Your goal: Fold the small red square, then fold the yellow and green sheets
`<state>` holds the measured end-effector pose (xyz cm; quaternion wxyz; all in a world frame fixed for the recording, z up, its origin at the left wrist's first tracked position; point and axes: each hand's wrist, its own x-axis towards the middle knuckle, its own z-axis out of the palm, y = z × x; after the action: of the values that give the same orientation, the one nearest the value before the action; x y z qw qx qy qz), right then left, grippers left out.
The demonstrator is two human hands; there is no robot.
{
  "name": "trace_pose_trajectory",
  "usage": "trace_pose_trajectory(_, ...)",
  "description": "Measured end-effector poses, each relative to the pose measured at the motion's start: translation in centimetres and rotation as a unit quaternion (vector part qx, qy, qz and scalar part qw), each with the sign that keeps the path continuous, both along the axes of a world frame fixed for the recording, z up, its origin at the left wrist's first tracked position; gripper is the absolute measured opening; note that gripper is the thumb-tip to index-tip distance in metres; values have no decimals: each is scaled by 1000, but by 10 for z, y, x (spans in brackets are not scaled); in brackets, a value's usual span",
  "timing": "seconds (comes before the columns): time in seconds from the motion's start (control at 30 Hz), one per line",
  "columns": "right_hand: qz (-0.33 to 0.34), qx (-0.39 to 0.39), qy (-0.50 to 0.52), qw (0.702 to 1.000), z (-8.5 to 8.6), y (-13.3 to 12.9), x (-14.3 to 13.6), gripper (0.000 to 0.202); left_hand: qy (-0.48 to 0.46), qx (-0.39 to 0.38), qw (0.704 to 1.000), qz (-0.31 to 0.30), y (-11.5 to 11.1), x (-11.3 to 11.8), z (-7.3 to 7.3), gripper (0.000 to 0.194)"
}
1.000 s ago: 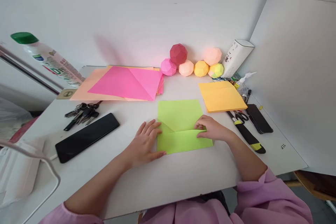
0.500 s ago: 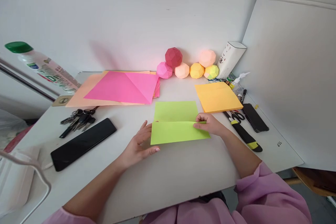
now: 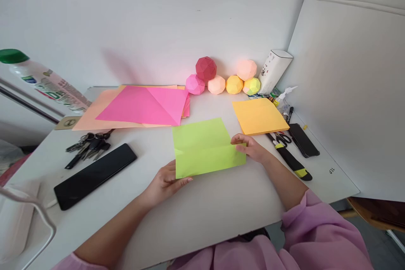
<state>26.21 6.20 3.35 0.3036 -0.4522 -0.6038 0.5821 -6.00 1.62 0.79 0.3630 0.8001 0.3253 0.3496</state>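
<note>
A lime-green sheet of paper (image 3: pixel 205 156) with a crease across it is held up before me, its near part tilted toward me. My left hand (image 3: pixel 169 180) grips the lower left corner, thumb in front and fingers behind the sheet. At the right edge, my right hand (image 3: pixel 248 147) pinches the paper between thumb and fingers. Behind the sheet lies a stack of yellow-orange square paper (image 3: pixel 260 117), and to the far left a pink folded sheet (image 3: pixel 142 105) rests on peach paper (image 3: pixel 91 116).
Paper polyhedron balls (image 3: pixel 206 68) stand along the wall. On the left are keys (image 3: pixel 90 145), a black phone (image 3: pixel 95 176) and a bottle (image 3: pixel 47 80). A cutter knife (image 3: pixel 292 162), scissors (image 3: pixel 283 138), a dark phone-like slab (image 3: pixel 303 140) and a glue bottle (image 3: pixel 283 96) lie right.
My left hand has closed on the green paper's corner. The sheet has tilted and opened out at the crease, its far part shifting left. My right hand keeps its pinch.
</note>
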Motion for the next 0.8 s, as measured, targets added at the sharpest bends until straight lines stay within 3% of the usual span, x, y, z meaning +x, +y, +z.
trace_pose_trajectory(0.07, 33, -42, 63, 997, -2, 2, 6, 64, -34, -20, 999, 20, -1, 0, -1, 34)
trace_pose_trajectory(0.17, 77, -29, 116, 990, -5, 3, 10, 71, -62, -40, 996, 51, -3, -1, -1, 33)
trace_pose_trajectory(0.33, 89, 25, 112, 989, -8, -1, 4, 43, -80, -32, 992, 97, -4, -1, 1, 32)
trace_pose_trajectory(0.43, 61, 56, 99, 992, -9, -1, 2, 28, -57, 2, 996, 74, -4, 0, 2, 37)
trace_pose_trajectory(0.53, 48, 85, 80, 992, -11, 1, 3, 23, -26, 31, 998, 46, -4, 1, 2, 41)
trace_pose_trajectory(0.67, 55, 86, 67, 993, -15, 3, 6, 19, -15, 50, 998, 30, -5, 2, 4, 29)
trace_pose_trajectory(0.8, 65, 58, 53, 995, -16, 3, 6, 20, -41, -25, 997, 54, -5, 2, 5, 36)
